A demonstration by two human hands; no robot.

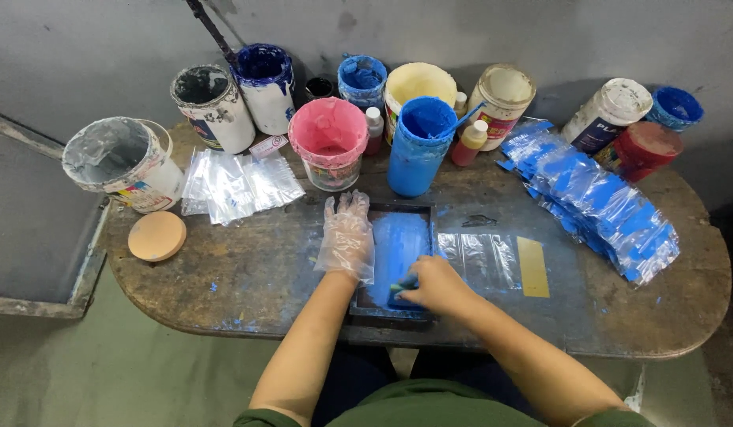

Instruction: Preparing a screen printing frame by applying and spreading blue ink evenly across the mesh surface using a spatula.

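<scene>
the worn oval bench (248, 277) carries paint tubs along its far edge, leaving bare room at the near left. a small dark printing frame (366, 304), flooded with blue ink, sits at the near edge. the left hand (346, 237), in a clear glove, lies open and flat on the frame's left side, seemingly to steady it. the bare right hand (436, 286) is closed around a small squeegee (401, 292) on the ink.
</scene>
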